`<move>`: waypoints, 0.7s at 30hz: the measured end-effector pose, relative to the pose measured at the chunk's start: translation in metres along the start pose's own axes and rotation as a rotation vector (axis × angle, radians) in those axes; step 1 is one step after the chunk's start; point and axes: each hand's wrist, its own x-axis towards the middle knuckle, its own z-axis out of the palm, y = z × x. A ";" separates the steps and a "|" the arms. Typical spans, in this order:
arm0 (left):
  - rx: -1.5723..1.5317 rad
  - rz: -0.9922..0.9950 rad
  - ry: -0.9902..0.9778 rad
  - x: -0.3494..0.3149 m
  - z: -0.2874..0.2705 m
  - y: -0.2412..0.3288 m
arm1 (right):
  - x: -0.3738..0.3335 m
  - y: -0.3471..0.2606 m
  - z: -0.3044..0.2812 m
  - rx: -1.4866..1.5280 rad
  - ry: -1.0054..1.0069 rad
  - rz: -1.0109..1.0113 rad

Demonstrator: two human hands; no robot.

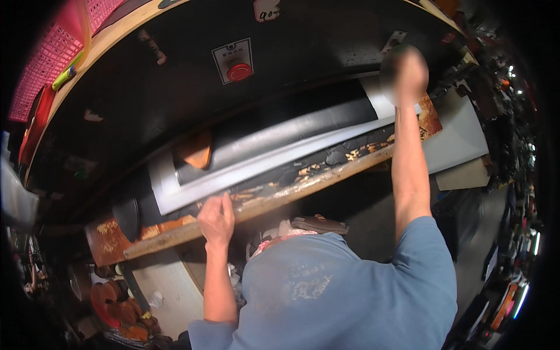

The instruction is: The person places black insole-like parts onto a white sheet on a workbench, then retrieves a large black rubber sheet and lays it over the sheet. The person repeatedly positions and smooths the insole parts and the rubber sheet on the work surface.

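Observation:
My left hand [217, 219] is closed at the front edge of the worn wooden work board [280, 197], fingertips drawn together. Whether anything is between them is hidden. My right arm stretches to the far right, where my right hand [411, 76] is beside a pale flat piece [379, 99]; a blur hides its fingers. Between the hands lies a long dark smooth sheet or roll [280, 133], bordered in front by a shiny pale strip [274, 162]. An orange-brown piece [197, 153] rests at its left part.
A large black machine body [157, 87] with a red push button [239, 72] overhangs the board. Dark scraps [335, 157] litter its surface. At far left is a pink mesh basket [52, 52]; grey sheets [458, 137] are at right. Brown-orange pieces [119, 306] lie lower left.

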 end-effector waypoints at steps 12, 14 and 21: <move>0.158 -0.101 0.049 -0.003 0.003 0.012 | -0.171 -0.061 -0.090 -0.106 -0.436 0.340; 0.178 -0.069 0.081 -0.002 0.004 0.012 | -0.205 -0.067 -0.090 -0.209 -0.542 0.234; 0.118 -0.160 0.082 -0.005 0.005 0.009 | -0.213 -0.068 -0.091 -0.169 -0.650 0.111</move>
